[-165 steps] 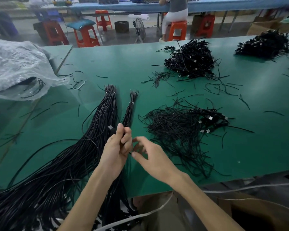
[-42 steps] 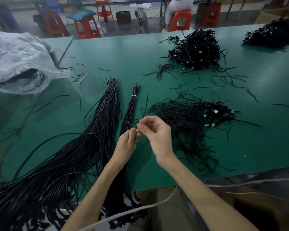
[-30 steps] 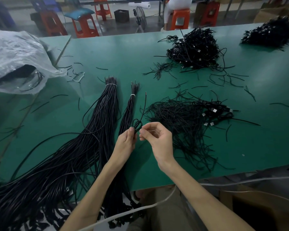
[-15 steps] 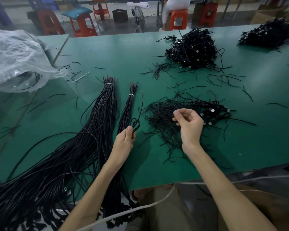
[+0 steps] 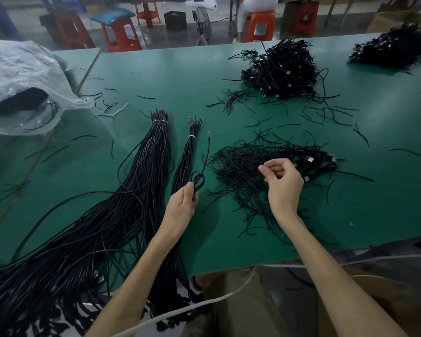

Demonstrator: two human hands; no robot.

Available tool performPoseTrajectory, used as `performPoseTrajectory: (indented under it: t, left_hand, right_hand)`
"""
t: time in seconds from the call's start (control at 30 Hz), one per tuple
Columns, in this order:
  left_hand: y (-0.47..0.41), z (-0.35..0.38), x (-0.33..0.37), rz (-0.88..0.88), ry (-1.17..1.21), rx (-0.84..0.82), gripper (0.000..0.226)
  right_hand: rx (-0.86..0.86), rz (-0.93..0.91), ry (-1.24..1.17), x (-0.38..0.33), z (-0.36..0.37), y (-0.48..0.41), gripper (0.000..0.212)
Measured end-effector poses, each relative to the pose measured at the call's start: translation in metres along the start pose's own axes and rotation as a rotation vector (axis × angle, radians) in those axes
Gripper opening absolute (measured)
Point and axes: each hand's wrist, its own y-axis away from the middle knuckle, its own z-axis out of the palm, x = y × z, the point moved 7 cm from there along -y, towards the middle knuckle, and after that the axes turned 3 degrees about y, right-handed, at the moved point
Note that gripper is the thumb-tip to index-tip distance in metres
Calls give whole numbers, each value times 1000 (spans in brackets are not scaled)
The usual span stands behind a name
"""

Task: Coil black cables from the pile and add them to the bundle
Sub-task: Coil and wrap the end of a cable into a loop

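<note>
My left hand pinches a black cable folded into a small loop, its free end running up across the green table. It sits beside the thin tied bundle and the thick tied bundle of long cables. My right hand hovers over the loose pile of thin black strands. Its fingers are curled, and the thumb and forefinger pinch what looks like one thin strand.
Two heaps of coiled black cables lie at the far side, one in the middle and one at the right. A clear plastic bag sits at the left. Short offcuts are scattered around. Stools stand beyond the table.
My right hand left the loop that both hands were forming and moved right to the strand pile, then lowered onto it. My left hand kept hold of the looped cable.
</note>
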Motion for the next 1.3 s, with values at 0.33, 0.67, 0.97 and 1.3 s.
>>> performPoseTrajectory:
  t: [0.33, 0.67, 0.97, 1.3]
  left_hand:
    - [-2, -1, 1, 17, -10, 5, 45]
    - [0, 2, 3, 44, 16, -17, 47]
    - [-1, 2, 0, 47, 7, -24, 44]
    - [0, -1, 2, 4, 5, 2, 47]
  right_hand:
    - [-254, 34, -534, -55, 49, 64, 12]
    - [-185, 201, -542, -32, 78, 91, 11]
    - [-147, 232, -491, -25, 81, 86, 12]
    - [-278, 205, -385, -19, 84, 91, 12]
